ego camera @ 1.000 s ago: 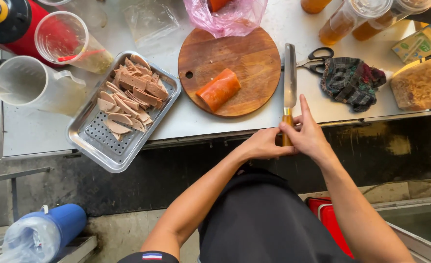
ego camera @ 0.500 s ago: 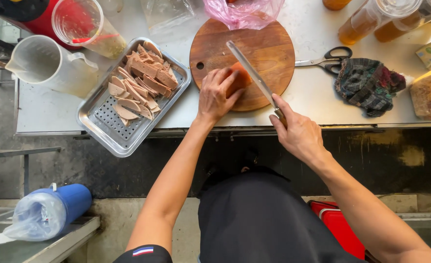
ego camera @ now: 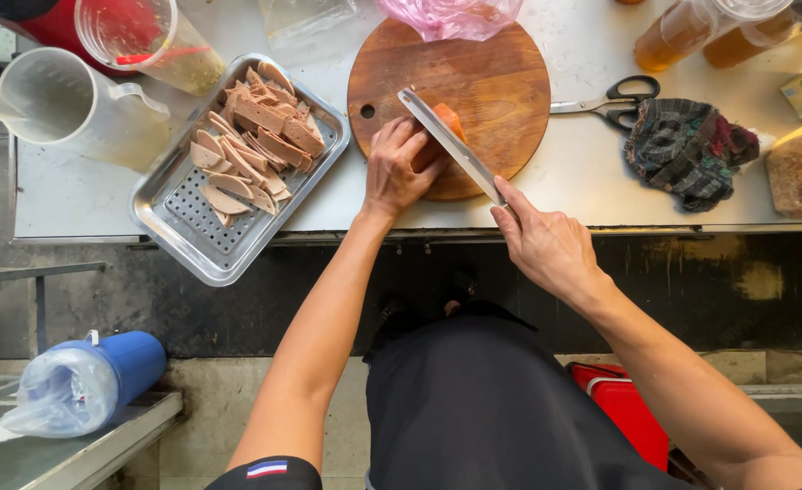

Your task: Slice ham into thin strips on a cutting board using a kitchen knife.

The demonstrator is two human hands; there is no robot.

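Since half second ago, knife (ego camera: 451, 145) blade is lying closer over orange sausage (ego camera: 446, 122) on round wooden board (ego camera: 501, 86). Left hand (ego camera: 396, 172) is pressing sausage, fingers curled onto it. Right hand (ego camera: 546, 245) is closing fully around knife handle. Steel tray (ego camera: 183, 236) of slices is sitting left; scissors (ego camera: 610, 98), cloth (ego camera: 687, 150) right.
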